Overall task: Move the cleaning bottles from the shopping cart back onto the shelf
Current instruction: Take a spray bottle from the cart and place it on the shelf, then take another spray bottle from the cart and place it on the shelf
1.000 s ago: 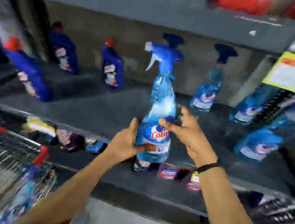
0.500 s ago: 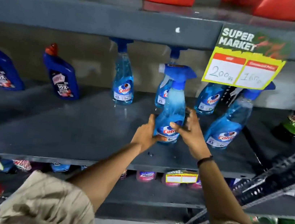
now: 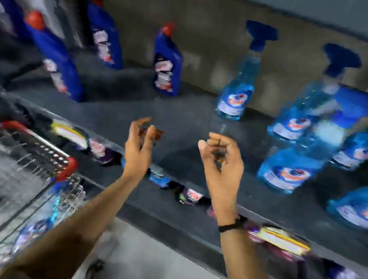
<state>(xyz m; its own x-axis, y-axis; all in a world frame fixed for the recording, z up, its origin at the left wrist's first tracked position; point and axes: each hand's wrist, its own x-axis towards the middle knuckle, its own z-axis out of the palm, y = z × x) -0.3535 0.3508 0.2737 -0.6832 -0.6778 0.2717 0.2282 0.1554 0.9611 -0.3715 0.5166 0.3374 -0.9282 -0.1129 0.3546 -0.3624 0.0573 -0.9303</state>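
The dark grey shelf [image 3: 115,115] fills most of the view and runs tilted across it, and the whole picture is blurred. The wire shopping cart [image 3: 19,163] with red corners stands to the left of and below the two hands; inside it, under the left forearm, something blue shows, too blurred to name.

On the shelf, beyond and to the right of the right hand, stands a group of light blue spray bottles [image 3: 292,171], close together, some overlapping in the blur. One single spray bottle [image 3: 236,94] stands upright just beyond the right hand, apart from the group. Beyond and to the left of the left hand stand dark blue bottles with red caps [image 3: 167,66], spaced apart along the back.

Both hands are raised in front of the shelf edge, side by side with a gap between them, and neither touches any bottle. The left hand [image 3: 139,147] is empty, fingers loosely curled. The right hand [image 3: 222,161] is also empty, fingers bent inward, thumb out. A black band [image 3: 232,224] sits on the right wrist.
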